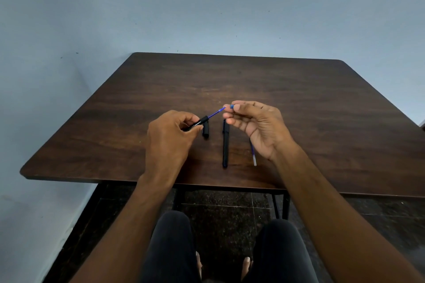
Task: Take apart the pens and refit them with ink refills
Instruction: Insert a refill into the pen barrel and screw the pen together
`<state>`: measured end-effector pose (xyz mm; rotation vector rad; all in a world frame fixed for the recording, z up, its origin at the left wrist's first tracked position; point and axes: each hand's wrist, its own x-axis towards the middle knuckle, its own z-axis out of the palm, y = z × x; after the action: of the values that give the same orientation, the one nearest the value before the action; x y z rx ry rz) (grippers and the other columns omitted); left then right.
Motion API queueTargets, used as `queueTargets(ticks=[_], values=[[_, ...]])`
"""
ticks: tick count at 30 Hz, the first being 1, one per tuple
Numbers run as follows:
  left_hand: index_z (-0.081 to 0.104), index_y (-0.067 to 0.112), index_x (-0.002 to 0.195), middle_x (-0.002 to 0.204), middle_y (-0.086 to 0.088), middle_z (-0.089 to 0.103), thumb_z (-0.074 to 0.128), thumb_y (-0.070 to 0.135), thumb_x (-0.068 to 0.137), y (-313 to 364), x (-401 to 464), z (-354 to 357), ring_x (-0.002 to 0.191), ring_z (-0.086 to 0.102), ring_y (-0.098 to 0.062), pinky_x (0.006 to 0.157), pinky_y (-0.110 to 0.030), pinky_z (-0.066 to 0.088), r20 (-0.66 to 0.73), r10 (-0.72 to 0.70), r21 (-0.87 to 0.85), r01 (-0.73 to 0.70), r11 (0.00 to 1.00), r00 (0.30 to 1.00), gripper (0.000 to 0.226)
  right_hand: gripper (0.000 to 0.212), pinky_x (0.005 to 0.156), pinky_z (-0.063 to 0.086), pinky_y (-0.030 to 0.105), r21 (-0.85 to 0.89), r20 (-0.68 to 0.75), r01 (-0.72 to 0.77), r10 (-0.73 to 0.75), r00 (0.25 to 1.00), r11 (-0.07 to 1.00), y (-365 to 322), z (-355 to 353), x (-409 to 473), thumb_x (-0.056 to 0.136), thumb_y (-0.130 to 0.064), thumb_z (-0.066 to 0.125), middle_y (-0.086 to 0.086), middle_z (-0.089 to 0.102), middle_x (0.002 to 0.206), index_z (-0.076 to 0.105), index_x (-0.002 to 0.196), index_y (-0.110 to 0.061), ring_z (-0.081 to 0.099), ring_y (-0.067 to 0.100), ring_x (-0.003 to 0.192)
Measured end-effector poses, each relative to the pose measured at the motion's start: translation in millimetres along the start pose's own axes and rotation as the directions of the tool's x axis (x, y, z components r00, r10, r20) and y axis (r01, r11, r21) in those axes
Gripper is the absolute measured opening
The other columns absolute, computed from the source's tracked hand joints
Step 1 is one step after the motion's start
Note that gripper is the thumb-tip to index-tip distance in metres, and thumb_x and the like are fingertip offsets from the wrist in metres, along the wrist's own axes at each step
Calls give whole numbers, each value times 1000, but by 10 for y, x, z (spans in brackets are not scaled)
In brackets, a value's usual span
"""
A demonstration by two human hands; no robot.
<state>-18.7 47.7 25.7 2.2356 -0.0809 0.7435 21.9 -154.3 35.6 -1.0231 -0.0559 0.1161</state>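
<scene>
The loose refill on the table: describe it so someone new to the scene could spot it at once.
Start at the brown table and find the right hand raised above its near half. Under that palm, right of the whole black pen lying lengthwise, a thin refill pokes out toward the near edge. Unlike the thick black pieces nearby, it is a slim blue tube with a clear end.

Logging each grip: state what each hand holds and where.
Left hand grips the black pen barrel around its middle, blue refill sticking out. Right hand pinches a small blue piece at its fingertips.
</scene>
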Motion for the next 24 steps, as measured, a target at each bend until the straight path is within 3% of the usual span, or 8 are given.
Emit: queueTargets(ticks=[4, 9, 16, 24], values=[[77, 28, 87, 80, 15, 67, 87, 20, 73, -2, 11, 21, 72, 63, 1, 70, -16, 52, 3, 11, 8, -11, 1000, 1000, 19, 17, 69, 61, 31, -33, 12, 5, -5, 1000, 999, 4, -19, 23, 85, 8, 70, 30, 75, 96, 69, 101, 10, 76, 33, 79], [77, 27, 90, 81, 16, 65, 86, 21, 75, 7, 24, 30, 70, 59, 4, 67, -2, 40, 24, 13, 64, -14, 998, 1000, 19, 15, 67, 61, 31, -98, 1, 24, -24, 1000, 995, -11, -25, 44, 83, 9, 72, 29, 75, 92, 71, 98, 9, 76, 33, 77], [78, 26, 92, 83, 16, 64, 85, 20, 75, 23, 24, 28, 72, 60, 0, 70, -12, 47, 50, 40, 81, -44, 996, 998, 19, 15, 68, 62, 32, -221, 17, 44, -41, 999, 974, -29, 10, 25, 83, 10, 71, 29, 75, 89, 72, 98, 10, 76, 32, 74], [78, 25, 94, 87, 12, 68, 83, 21, 78, 17, 36, 10, 76, 61, -1, 71, -8, 42, 61, 36, 115, -43, 992, 997, 17, 14, 70, 64, 34, -324, 68, 50, -30, 997, 945, -53, 21, 35, 86, 9, 69, 28, 75, 88, 71, 99, 10, 74, 34, 77]])
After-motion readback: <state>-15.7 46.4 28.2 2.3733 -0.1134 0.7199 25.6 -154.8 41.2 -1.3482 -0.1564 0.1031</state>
